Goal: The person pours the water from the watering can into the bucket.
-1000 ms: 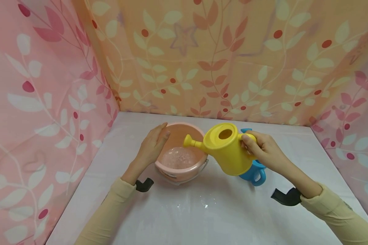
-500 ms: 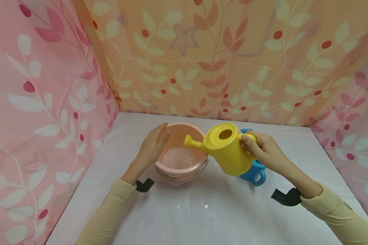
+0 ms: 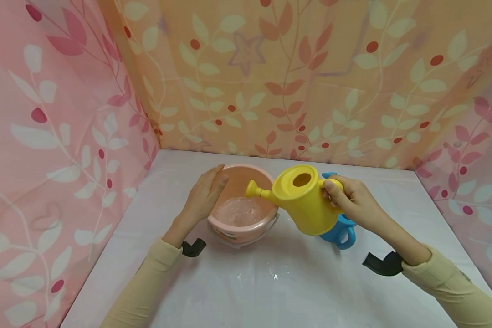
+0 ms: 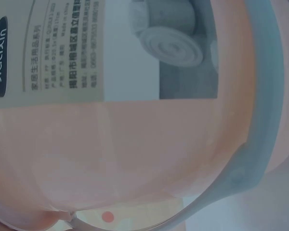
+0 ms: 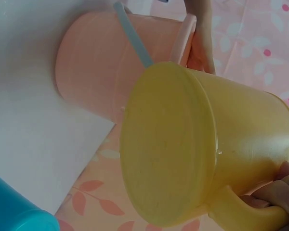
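My right hand point(image 3: 350, 198) grips the handle of a yellow watering can point(image 3: 307, 200), held tilted in the air. Its spout reaches over a pink bucket point(image 3: 242, 234), whose water point(image 3: 238, 212) looks rippled. Fairly straight, the fingers of my left hand point(image 3: 205, 193) rest along the left side of the bucket's rim, the thumb at its inner edge. The right wrist view shows the can's base and the same bucket point(image 5: 101, 67), its grey bail handle lowered. The bucket's labelled wall point(image 4: 135, 139) fills the left wrist view.
A blue cup-like vessel with a handle point(image 3: 344, 238) stands behind and below the can, partly hidden by it. Water drops point(image 3: 275, 276) lie on the white tabletop point(image 3: 262, 300) before the bucket. Patterned cloth point(image 3: 246, 91) encloses the back and both sides.
The ripples on the water in the bucket shift from frame to frame. Both hands and the watering can hold almost the same position.
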Available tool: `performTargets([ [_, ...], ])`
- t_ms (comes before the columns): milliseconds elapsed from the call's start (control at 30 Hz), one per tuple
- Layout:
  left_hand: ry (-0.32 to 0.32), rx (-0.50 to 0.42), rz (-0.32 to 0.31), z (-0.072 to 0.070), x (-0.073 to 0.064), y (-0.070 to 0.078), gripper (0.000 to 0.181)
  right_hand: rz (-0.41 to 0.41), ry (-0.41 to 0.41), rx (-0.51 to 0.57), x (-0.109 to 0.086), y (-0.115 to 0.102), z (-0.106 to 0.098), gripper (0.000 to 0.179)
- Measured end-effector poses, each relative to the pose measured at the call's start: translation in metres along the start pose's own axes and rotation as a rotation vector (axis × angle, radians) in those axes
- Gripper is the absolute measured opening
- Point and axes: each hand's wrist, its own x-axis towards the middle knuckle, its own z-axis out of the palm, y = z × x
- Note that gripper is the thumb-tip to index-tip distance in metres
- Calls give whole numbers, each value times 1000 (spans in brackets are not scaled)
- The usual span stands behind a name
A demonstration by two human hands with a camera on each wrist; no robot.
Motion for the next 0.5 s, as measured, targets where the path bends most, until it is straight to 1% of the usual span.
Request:
performTargets([
  [500, 4, -7, 6, 1, 0, 0, 63, -1, -10, -5, 0, -1, -1, 19],
])
